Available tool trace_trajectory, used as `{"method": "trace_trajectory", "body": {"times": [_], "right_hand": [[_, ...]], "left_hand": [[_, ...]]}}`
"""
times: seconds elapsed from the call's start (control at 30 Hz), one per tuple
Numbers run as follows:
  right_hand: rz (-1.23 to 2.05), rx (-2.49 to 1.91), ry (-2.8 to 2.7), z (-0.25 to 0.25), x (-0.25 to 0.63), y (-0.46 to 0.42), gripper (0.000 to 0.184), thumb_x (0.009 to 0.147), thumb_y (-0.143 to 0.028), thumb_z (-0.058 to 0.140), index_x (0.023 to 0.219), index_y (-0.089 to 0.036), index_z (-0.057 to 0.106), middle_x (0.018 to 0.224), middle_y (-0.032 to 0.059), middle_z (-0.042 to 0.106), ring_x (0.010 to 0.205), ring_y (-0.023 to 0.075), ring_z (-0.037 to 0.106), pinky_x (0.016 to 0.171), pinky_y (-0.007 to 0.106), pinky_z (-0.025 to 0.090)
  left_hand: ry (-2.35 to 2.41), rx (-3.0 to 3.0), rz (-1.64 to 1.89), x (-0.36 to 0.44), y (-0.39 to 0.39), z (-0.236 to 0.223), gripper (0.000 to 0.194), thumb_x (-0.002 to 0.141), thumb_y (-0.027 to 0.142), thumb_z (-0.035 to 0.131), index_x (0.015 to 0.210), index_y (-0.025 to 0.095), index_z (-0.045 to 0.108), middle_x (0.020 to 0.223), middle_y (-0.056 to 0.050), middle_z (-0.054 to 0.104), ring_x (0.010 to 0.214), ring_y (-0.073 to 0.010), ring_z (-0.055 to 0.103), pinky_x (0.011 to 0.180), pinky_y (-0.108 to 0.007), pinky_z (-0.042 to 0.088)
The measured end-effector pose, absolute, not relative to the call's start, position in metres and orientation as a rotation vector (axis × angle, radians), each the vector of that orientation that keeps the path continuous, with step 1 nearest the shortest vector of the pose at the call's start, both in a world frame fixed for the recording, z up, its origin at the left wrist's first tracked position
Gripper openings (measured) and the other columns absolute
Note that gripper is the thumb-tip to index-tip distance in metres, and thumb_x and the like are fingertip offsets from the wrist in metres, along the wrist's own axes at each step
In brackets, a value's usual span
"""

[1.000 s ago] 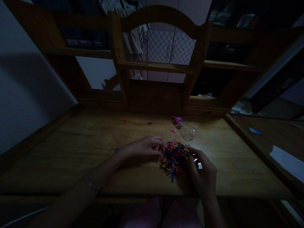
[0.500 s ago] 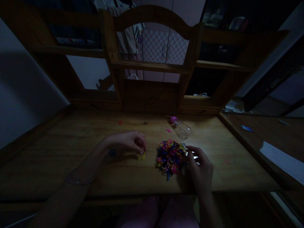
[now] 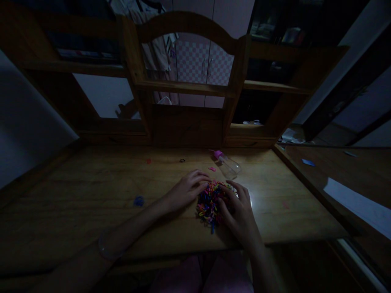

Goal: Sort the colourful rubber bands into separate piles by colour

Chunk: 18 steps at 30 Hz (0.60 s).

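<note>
A heap of small coloured rubber bands [image 3: 207, 203] lies on the wooden desk [image 3: 91, 195] in front of me. My left hand [image 3: 186, 189] rests at the heap's left edge, its fingers stretched out and touching the bands. My right hand [image 3: 240, 211] lies on the heap's right side with fingers spread over it. The dim light hides whether either hand pinches a band.
A clear small bottle with a pink cap [image 3: 229, 166] lies just behind the heap, beside a pink scrap [image 3: 211, 168]. Loose bits sit further left: a blue one [image 3: 139, 200], a red band [image 3: 148, 161], a black band [image 3: 182, 160]. A wooden hutch [image 3: 186, 122] stands at the back.
My left hand went left and set down a few yellow bands, then came back to the heap. My right hand moved from the heap's right edge onto it.
</note>
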State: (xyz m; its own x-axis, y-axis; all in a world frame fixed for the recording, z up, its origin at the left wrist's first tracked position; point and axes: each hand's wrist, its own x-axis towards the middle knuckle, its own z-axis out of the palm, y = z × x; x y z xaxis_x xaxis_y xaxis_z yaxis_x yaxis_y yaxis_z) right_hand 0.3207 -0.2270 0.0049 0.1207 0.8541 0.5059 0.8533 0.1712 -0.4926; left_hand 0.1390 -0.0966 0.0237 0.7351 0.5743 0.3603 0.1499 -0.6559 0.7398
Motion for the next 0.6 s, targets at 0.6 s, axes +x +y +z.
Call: {"method": "trace_trajectory", "body": {"times": [0.6], "right_hand": [[0.023, -1.582, -1.755, 0.0111, 0.3174, -0.2250, 0.028, 0.090, -0.024, 0.057, 0.118, -0.028, 0.061, 0.144, 0.0076, 0.042, 0.134, 0.0285, 0.037, 0.108, 0.051, 0.040]], "left_hand": [[0.418, 2.267, 0.690, 0.1406, -0.1056, 0.0161, 0.023, 0.096, 0.026, 0.050, 0.112, 0.024, 0.067, 0.119, -0.007, 0.056, 0.116, -0.0191, 0.052, 0.103, -0.035, 0.041]]}}
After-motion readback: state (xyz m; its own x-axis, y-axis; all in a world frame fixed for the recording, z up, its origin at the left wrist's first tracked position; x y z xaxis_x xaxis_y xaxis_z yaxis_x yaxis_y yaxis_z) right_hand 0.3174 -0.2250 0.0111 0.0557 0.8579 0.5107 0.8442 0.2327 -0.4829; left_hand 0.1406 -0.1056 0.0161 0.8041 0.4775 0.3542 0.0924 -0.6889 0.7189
